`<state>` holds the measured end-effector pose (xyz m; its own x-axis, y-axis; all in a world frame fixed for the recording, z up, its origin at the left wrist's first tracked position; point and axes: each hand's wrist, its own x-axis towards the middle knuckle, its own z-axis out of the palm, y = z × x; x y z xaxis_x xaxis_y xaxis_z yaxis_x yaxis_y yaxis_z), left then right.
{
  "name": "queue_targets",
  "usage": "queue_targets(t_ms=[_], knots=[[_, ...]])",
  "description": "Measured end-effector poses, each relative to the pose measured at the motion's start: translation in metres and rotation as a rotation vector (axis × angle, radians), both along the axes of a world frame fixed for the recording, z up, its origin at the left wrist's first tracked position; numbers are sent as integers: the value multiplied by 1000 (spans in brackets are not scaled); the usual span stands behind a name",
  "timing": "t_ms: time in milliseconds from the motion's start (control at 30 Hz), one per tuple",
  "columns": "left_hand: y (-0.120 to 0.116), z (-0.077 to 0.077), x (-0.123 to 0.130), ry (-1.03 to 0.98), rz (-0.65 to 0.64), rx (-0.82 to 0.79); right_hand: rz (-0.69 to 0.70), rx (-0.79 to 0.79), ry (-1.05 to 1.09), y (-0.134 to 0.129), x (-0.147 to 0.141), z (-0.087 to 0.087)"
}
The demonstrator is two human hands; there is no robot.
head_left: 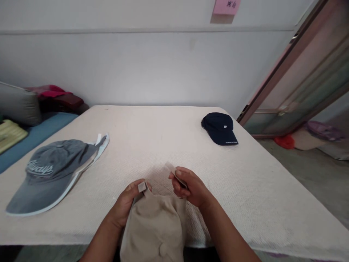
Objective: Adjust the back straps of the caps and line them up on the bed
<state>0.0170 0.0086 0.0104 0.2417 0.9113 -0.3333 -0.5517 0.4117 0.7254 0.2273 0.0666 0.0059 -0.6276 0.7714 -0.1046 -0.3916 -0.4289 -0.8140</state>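
A beige cap (156,225) is held at the table's near edge, its back strap undone and its two strap ends apart. My left hand (128,200) grips the left side by the strap end, where a small pale square patch shows. Between the thumb and fingers of my right hand (191,185) is the other strap end, its pale tip sticking out up and to the left. To the left lies a grey cap (54,171) with white lettering and a light-edged brim. A navy cap (219,127) with small white marks rests at the far right.
The table (259,196) has a cream textured cover and stands against a white wall (147,69) with a pink note (226,6). Left of it are a grey cushion (19,103) and a blue surface (51,123). A brown-framed door (283,62) stands at right.
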Motion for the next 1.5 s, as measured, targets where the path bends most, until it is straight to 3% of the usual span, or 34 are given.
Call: queue_targets(t_ms=[133, 267, 467, 633, 767, 1033, 1267, 1500], knots=[[3, 4, 6, 140, -17, 13, -2, 52, -170, -3, -1, 0], [8, 0, 10, 307, 1, 13, -112, 162, -302, -2, -4, -5], [8, -5, 11, 271, 17, -19, -194, 132, -244, 2, -4, -8], [0, -1, 6, 134, 36, -25, -147, 0, -82, 1, 0, -2], [-2, 1, 4, 65, 23, -2, -120, -17, -47, 1, 0, 1], [0, -4, 8, 176, -4, -20, 12, 44, -149, -6, -6, -1], [0, -11, 8, 206, -21, -21, 39, 47, -216, -5, -13, -1], [0, -7, 9, 242, -24, -10, 122, 60, -231, -8, -14, 1]])
